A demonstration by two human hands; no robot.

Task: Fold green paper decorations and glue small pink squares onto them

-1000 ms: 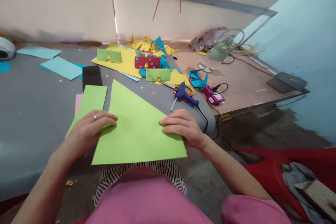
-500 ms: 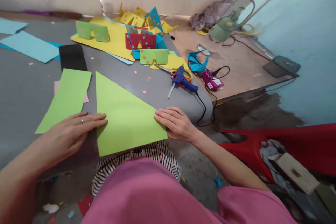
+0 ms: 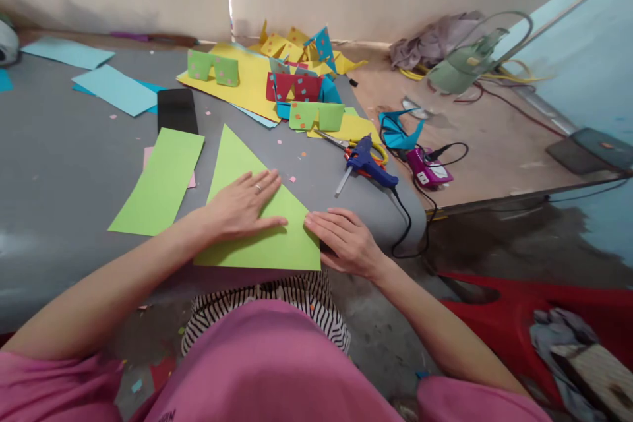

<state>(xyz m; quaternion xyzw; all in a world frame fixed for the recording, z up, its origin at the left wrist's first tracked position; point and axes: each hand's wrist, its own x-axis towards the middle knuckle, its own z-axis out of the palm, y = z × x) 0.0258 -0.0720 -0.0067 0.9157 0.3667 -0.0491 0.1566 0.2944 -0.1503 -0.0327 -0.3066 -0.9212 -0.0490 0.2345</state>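
Centrally: one light green sheet [image 3: 267, 252], slant-edged, its point directed away from the wearer, lying at the near edge of the grey table [image 3: 89, 171], apparently for easy reach by both arms.

Left hand [image 3: 247, 208]: ringed, unclenched, palm down across the sheet's middle; the spread fingers presumably press it flat and keep it from sliding.

Right hand [image 3: 346, 241]: fingers together, tips resting on the sheet's right edge, seemingly to steady that side; whether the thumb pinches from beneath cannot be told.

Green strip [image 3: 158, 178]: to the left, overlying a pink paper [image 3: 192, 182], set beside the working spot.

Black flat object [image 3: 177, 109]: just beyond the strip, perhaps a phone.

Blue glue gun [image 3: 368, 161]: to the right, lying over yellow-handled scissors [image 3: 383, 153], probably parked within the right arm's reach.

Green paper glasses [image 3: 301, 117]: farther back, standing upright, likely kept clear of handling.
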